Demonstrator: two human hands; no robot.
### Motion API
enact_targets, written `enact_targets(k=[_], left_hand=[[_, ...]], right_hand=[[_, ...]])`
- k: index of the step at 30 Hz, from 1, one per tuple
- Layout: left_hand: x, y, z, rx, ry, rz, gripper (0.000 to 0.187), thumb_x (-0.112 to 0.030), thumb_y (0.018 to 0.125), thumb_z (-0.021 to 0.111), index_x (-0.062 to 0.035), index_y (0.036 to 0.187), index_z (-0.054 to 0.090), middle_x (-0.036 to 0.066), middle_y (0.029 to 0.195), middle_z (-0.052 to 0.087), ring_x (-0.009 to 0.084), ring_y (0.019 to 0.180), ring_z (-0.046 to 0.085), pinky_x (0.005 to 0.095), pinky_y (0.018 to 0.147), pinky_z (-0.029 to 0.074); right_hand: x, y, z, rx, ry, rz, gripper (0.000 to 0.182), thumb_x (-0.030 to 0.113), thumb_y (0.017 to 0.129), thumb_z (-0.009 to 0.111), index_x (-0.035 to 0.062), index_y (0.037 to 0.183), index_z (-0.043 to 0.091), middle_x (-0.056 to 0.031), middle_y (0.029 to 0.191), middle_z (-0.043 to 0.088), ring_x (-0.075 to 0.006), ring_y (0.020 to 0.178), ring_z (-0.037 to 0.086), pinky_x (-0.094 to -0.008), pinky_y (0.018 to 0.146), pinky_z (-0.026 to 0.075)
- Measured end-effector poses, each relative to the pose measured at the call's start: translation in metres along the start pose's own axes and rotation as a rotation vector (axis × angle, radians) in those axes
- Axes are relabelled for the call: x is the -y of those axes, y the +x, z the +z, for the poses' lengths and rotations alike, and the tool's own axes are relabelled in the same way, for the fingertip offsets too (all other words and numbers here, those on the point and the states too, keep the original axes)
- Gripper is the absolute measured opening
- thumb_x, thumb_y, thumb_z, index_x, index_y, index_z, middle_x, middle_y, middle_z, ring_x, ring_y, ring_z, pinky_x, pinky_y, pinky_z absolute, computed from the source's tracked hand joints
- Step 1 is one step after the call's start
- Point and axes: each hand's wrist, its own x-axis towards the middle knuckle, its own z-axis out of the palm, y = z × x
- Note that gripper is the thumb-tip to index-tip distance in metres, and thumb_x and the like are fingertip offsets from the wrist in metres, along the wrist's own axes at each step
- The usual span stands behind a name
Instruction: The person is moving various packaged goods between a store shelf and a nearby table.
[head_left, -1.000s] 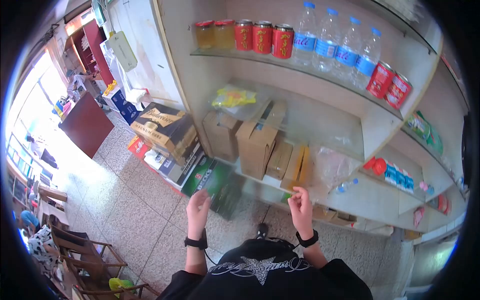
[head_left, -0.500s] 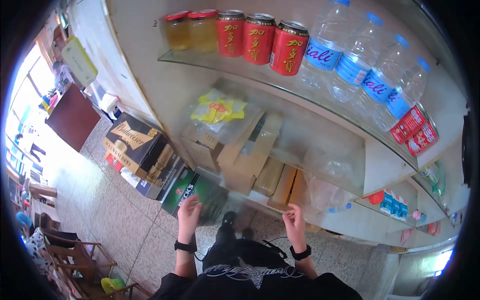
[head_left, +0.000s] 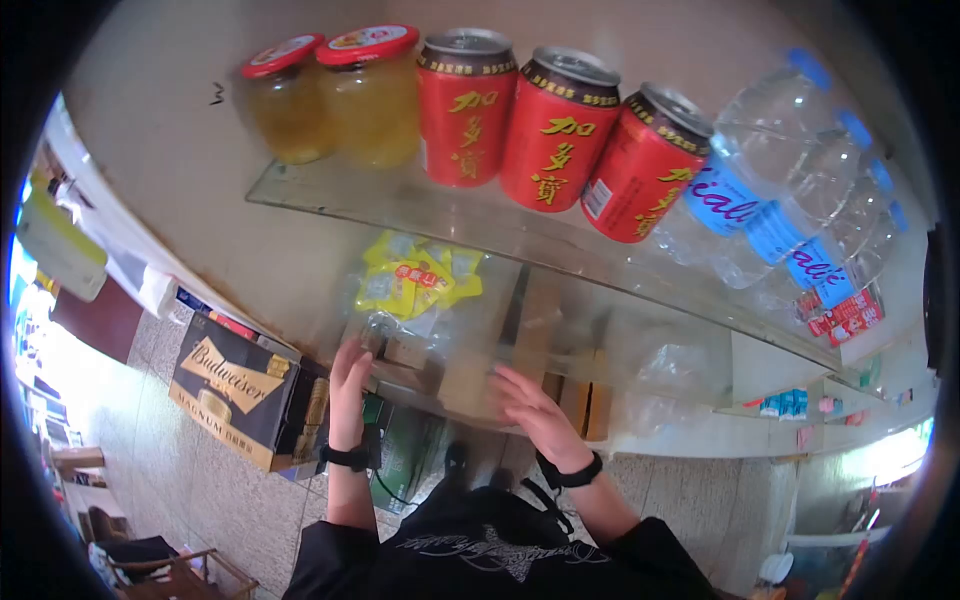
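Pale walls (head_left: pixel 150 150) back a glass shelf (head_left: pixel 500 255). The floor (head_left: pixel 200 480) is speckled tile with visible seams. At far left, bright light pours in beside a dark red panel (head_left: pixel 92 322); a wooden chair (head_left: pixel 180 575) stands near left. More brightness shows at right.

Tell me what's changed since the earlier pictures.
The view has moved closer to the glass shelf, and the left hand and right hand have drawn nearer each other. Neither has taken hold of anything. The jars, red cans and water bottles stay in the same order.
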Motion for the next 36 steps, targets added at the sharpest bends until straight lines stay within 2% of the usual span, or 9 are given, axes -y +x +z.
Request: enact_targets(k=[5, 11, 14, 17, 21, 22, 25, 29, 36], left_hand=[[0.013, 0.036, -0.003, 0.003, -0.039, 0.029, 0.045, -0.018, 0.087, 0.051, -0.0004, 0.127, 0.043, 0.011, 0.125, 0.047, 0.0176, 0.117, 0.043, 0.0295, 0.095, 0.034], [0.054, 0.044, -0.007, -0.165, -0.537, -0.06, 0.033, -0.033, 0.092, 0.047, -0.0075, 0.113, 0.044, 0.01, 0.112, 0.053, 0.0216, 0.098, 0.054, 0.0333, 0.087, 0.042], [0.041, 0.031, 0.006, 0.048, -0.562, -0.256, 0.049, -0.038, 0.091, 0.046, -0.0058, 0.126, 0.036, 0.012, 0.112, 0.053, 0.0221, 0.091, 0.056, 0.0344, 0.076, 0.046], [0.031, 0.015, 0.024, 0.396, -0.167, -0.29, 0.043, -0.022, 0.087, 0.054, -0.0033, 0.124, 0.044, 0.005, 0.097, 0.057, 0.011, 0.07, 0.055, 0.023, 0.058, 0.046], [0.03, -0.017, 0.061, 0.62, -0.012, -0.367, 0.039, -0.009, 0.084, 0.054, -0.0034, 0.122, 0.048, -0.002, 0.079, 0.056, 0.0055, 0.063, 0.05, 0.0187, 0.054, 0.038], [0.038, -0.021, 0.063, 0.677, -0.007, -0.385, 0.034, -0.007, 0.084, 0.053, -0.0035, 0.118, 0.052, -0.004, 0.072, 0.054, 0.0043, 0.061, 0.047, 0.0185, 0.053, 0.035], [0.042, -0.042, 0.078, 0.833, 0.069, -0.384, 0.022, -0.007, 0.083, 0.054, -0.0039, 0.105, 0.057, -0.004, 0.069, 0.052, 0.0039, 0.059, 0.046, 0.0185, 0.052, 0.035], [0.028, -0.094, 0.113, 1.012, 0.153, -0.39, 0.015, -0.006, 0.083, 0.054, -0.0048, 0.097, 0.059, -0.005, 0.068, 0.051, 0.0033, 0.058, 0.045, 0.0187, 0.051, 0.033], [0.048, -0.233, 0.136, 1.359, 0.174, -0.37, 0.03, -0.003, 0.08, 0.053, -0.004, 0.11, 0.058, -0.006, 0.065, 0.05, 0.003, 0.056, 0.043, 0.0183, 0.05, 0.032]], right_hand=[[-0.026, 0.043, 0.011, -0.004, -0.004, 0.06, 0.054, 0.008, 0.085, 0.048, 0.0015, 0.135, 0.032, -0.0097, 0.136, 0.039, -0.0172, 0.118, 0.043, -0.0284, 0.092, 0.035], [-0.021, 0.028, 0.013, -0.269, 0.049, -0.145, 0.045, 0.011, 0.086, 0.049, -0.0035, 0.128, 0.042, -0.011, 0.128, 0.048, -0.0162, 0.107, 0.05, -0.0292, 0.091, 0.036], [-0.021, -0.005, -0.006, -0.476, 0.237, -0.204, 0.037, 0.011, 0.086, 0.053, -0.0039, 0.12, 0.05, -0.0124, 0.12, 0.054, -0.0139, 0.098, 0.054, -0.0274, 0.086, 0.04], [-0.045, -0.042, -0.033, -0.732, 0.408, -0.246, 0.027, 0.008, 0.084, 0.055, -0.0026, 0.109, 0.056, -0.0107, 0.111, 0.058, -0.0142, 0.095, 0.055, -0.0271, 0.083, 0.042], [-0.049, -0.091, -0.042, -0.719, 0.596, -0.357, 0.03, 0.003, 0.08, 0.052, -0.0001, 0.111, 0.052, -0.006, 0.095, 0.058, -0.0146, 0.093, 0.055, -0.029, 0.083, 0.043], [-0.03, -0.097, -0.026, -0.829, 0.535, -0.32, 0.043, 0.006, 0.078, 0.052, -0.0007, 0.12, 0.048, -0.0057, 0.1, 0.056, -0.0126, 0.083, 0.052, -0.0248, 0.075, 0.042], [-0.049, -0.148, -0.028, -0.687, 0.494, -0.274, 0.049, 0.008, 0.078, 0.049, -0.0004, 0.126, 0.045, -0.0052, 0.101, 0.055, -0.0111, 0.079, 0.05, -0.0233, 0.074, 0.041], [-0.066, -0.23, -0.002, -0.815, 0.386, -0.369, 0.052, 0.008, 0.076, 0.047, -0.0007, 0.127, 0.045, -0.0032, 0.103, 0.054, -0.0104, 0.075, 0.047, -0.025, 0.074, 0.042], [-0.136, -0.404, 0.091, -1.169, 0.354, -0.583, 0.058, 0.006, 0.069, 0.049, -0.0016, 0.127, 0.045, -0.0063, 0.128, 0.048, -0.0126, 0.103, 0.047, -0.0243, 0.086, 0.037]])
